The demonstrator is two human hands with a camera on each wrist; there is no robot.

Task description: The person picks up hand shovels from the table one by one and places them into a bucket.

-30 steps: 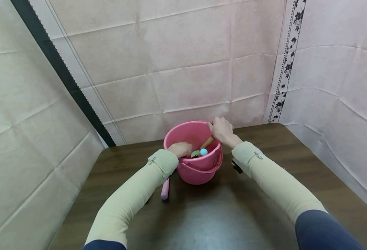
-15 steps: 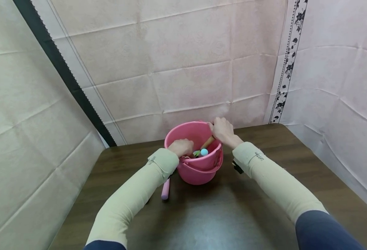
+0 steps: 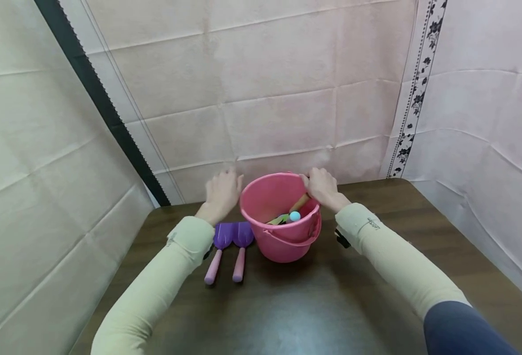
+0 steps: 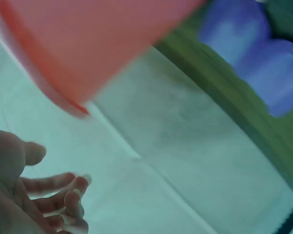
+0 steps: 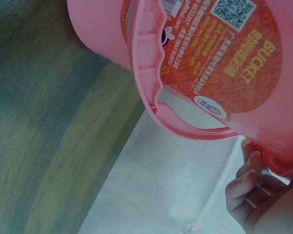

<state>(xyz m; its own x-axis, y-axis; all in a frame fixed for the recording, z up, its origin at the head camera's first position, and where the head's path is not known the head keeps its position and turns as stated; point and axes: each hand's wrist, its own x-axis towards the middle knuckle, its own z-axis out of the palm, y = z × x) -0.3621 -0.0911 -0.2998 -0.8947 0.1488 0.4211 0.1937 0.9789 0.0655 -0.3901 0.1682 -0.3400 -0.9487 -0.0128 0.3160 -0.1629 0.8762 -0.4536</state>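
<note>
Nearest us, 2 purple shovels (image 3: 227, 249) lie on the dark table (image 3: 314, 301), just left of the pink bucket (image 3: 283, 236) w/ toys inside. Our right hand (image 3: 324, 188) grips the bucket's far-right rim. Our left hand (image 3: 221, 193) hovers beside the bucket's left side, fingers spread wide, holding nothing.

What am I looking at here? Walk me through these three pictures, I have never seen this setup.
A person wears three cameras: one on the head, one on each wrist. The head view looks down at a brown table. On it stands a pink bucket with small toys inside, and beside it lie two purple shovels. The right hand grips the bucket's rim. The left hand is open next to the bucket and holds nothing. The wrist views show each hand close up: the right one shows the bucket's label, the left one is blurred.
</note>
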